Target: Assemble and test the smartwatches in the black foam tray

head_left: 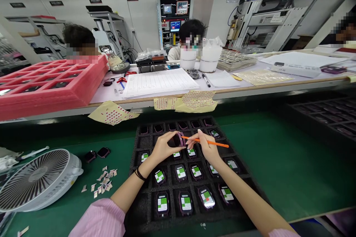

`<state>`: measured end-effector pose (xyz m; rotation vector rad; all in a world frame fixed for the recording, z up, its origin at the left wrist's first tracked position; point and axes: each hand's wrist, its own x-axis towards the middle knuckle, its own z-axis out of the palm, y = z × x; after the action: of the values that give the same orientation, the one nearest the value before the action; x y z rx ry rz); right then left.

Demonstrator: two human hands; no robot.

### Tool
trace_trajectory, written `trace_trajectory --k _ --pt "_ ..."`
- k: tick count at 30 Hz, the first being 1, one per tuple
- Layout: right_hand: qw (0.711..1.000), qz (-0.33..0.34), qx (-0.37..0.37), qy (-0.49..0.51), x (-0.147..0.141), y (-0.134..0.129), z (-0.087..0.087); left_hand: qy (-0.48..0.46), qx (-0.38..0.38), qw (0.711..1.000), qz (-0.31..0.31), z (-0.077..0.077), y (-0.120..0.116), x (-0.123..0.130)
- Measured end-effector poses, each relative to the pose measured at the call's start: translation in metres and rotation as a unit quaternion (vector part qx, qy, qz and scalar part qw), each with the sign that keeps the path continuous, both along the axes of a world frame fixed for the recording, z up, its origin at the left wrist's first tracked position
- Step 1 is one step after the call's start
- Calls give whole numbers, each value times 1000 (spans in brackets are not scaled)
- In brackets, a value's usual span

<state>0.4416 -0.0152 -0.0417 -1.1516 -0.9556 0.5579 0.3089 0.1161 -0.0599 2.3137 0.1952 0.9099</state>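
Between the fingers and thumb of my left hand (166, 145) is a purple-edged smartwatch body (179, 139), held on its side above the tray. My right hand (205, 147) grips a thin orange stick (218, 143), whose tip meets the watch's edge; whether it is a pen or a tool I cannot tell. Beneath both hands lies a black foam tray (144, 196) with square compartments. Several watches in it have lit screens with green and white blocks, such as a front-row watch (185, 203). The back-row watches (172, 126) have dark screens.
On the green bench (267, 144), a white fan (41, 179) stands at left near two dark watches (103, 152) and small scattered strips (104, 181). A raised shelf crosses ahead, with a pink foam tray (83, 81) and paper sheets (161, 81). Co-workers sit beyond it.
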Motion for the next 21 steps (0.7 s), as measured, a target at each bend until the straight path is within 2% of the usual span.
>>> trace_trajectory --k 3,8,11,14,21 --pt "999 4 -7 34 3 -1 2 9 -3 1000 9 4 -1 1" --pt "994 -70 -10 79 11 2 -6 27 17 999 18 6 -4 3" --pt "997 -15 -53 58 9 10 -19 38 39 998 28 3 -6 3" --pt "993 41 -98 45 3 15 -27 23 28 999 9 1 -9 3" --pt "983 51 -111 138 0 11 -17 -10 -48 999 -10 7 -11 4"
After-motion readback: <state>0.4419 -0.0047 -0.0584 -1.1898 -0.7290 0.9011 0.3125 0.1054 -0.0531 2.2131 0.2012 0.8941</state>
